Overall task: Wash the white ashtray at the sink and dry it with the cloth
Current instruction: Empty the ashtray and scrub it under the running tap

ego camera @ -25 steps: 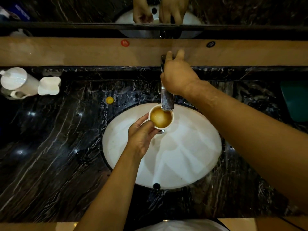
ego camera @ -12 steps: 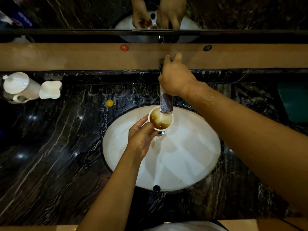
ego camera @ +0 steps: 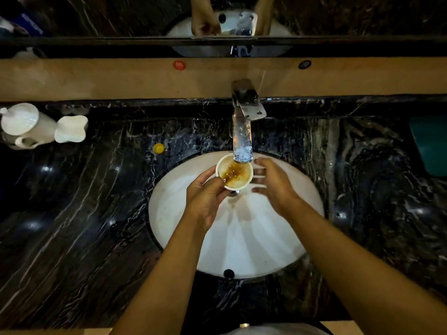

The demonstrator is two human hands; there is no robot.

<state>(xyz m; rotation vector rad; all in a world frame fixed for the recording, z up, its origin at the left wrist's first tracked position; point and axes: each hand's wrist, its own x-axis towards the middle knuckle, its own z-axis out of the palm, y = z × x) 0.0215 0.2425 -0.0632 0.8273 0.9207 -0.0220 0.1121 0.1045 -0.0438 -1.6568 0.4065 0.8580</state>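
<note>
Rinse | white ashtray (ego camera: 234, 172) pinched by left hand (ego camera: 207, 199) under faucet (ego camera: 242, 131) | right hand (ego camera: 271, 181), now off lever, released beside rim | brown residue remains; scrubbing judged next.

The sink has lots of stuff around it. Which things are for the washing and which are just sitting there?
For the washing:
white ashtray, gripped by the left hand
right hand, open beside it
faucet
sink

Just sitting there:
white pitcher
white wavy dish
yellow cap
teal thing at the right edge
</note>
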